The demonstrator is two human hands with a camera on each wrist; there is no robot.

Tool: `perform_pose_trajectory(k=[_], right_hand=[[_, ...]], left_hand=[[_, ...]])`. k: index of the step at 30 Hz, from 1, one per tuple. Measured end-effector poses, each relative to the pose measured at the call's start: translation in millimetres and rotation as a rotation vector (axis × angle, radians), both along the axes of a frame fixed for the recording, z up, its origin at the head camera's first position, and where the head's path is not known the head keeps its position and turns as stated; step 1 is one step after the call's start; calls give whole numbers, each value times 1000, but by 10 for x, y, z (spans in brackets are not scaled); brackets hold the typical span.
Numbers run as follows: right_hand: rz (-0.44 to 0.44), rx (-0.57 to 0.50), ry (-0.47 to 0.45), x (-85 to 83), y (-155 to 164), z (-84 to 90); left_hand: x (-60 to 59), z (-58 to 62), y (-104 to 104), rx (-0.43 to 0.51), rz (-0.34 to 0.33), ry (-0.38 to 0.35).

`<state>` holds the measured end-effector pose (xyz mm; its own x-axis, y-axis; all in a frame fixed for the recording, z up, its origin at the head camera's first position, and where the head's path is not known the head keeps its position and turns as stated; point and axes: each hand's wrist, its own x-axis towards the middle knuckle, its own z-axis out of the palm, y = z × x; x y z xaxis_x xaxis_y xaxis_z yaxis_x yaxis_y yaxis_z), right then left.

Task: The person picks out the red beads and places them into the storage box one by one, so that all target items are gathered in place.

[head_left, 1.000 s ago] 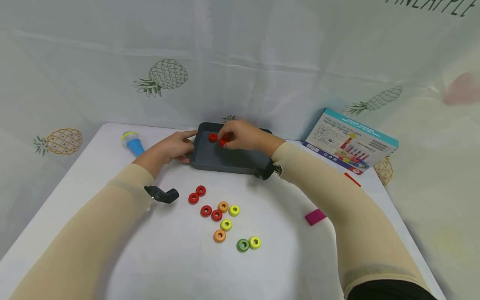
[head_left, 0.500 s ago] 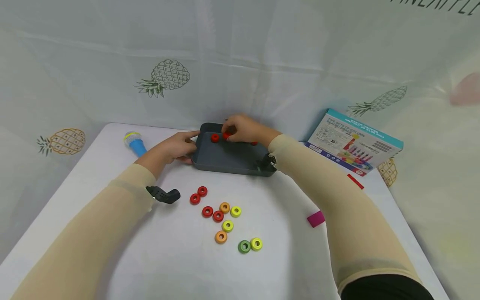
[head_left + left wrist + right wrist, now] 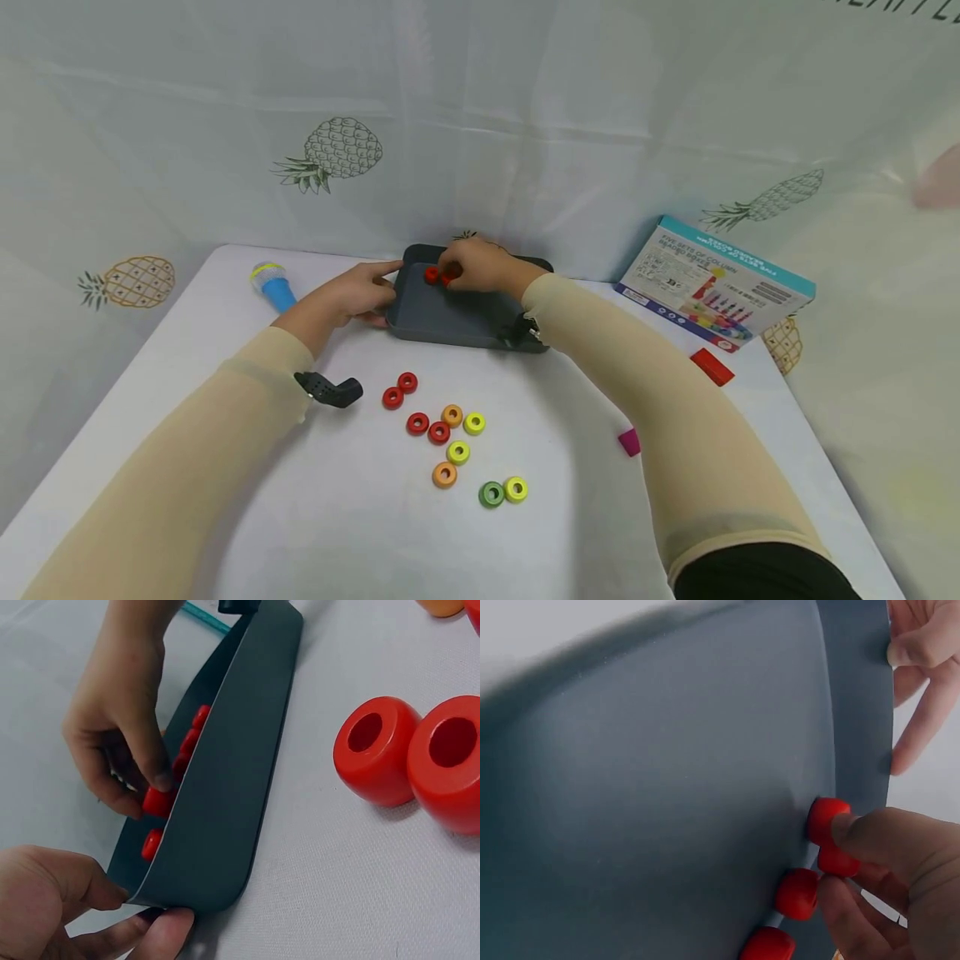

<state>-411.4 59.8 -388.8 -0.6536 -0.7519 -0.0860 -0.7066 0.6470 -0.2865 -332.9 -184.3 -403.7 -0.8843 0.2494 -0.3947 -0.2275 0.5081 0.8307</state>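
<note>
In the head view, my left hand (image 3: 348, 296) grips the left end of a dark grey tray (image 3: 465, 321), with fingertips along its rim and wall. My right hand (image 3: 480, 265) is inside the tray near its back left corner. It pinches a red ring bead (image 3: 159, 801) between thumb and index finger. Another red bead (image 3: 829, 817) sits beside the held one, close to the tray's left end. More red beads (image 3: 769, 945) line up along the same wall; the hand hides them in the head view. Loose red beads (image 3: 417, 423) lie on the table in front.
Orange (image 3: 445, 475), yellow (image 3: 516, 489) and green beads (image 3: 491, 494) also lie on the white table. A blue toy microphone (image 3: 276, 292) is left of the tray. A toy box (image 3: 720, 283) leans at right, near a red flat piece (image 3: 712, 367) and a magenta piece (image 3: 630, 442).
The right hand has shifted within the tray, bringing the pinched bead closer to the leftmost bead. As its forearm swung left, more of the red flat piece came into view. The left hand stays put.
</note>
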Motion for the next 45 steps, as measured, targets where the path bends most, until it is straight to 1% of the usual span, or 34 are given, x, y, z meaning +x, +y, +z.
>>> perform_pose_trajectory(k=[4,11,16,23,26,28,33,39,42,45], right_hand=[[-14,10,-10,6,1,8],[-33,4,-33,74,30,49],[-34,-38,-9,145,30,98],[8,-132,-51,321,51,124],[23,-195,-81,441,69,156],[33,-238,-120,539,90,179],[90,-313,-203,857,143,220],[177,-342,-270,1256,162,138],[190,-344,-306,1454,198,79],[197,-329,-323,1637,244,15]], left_hand=[[12,4,25,3,14,-7],[24,-7,31,2,22,-20],[21,6,-2,0,24,-18],[11,20,-1,-32,19,-24],[12,21,2,-39,17,-21],[11,19,1,-39,14,-20],[-6,8,-3,-37,15,-22],[-8,-12,-12,-35,24,-22],[-3,-13,-9,-33,18,-18],[-4,-7,1,-38,12,-11]])
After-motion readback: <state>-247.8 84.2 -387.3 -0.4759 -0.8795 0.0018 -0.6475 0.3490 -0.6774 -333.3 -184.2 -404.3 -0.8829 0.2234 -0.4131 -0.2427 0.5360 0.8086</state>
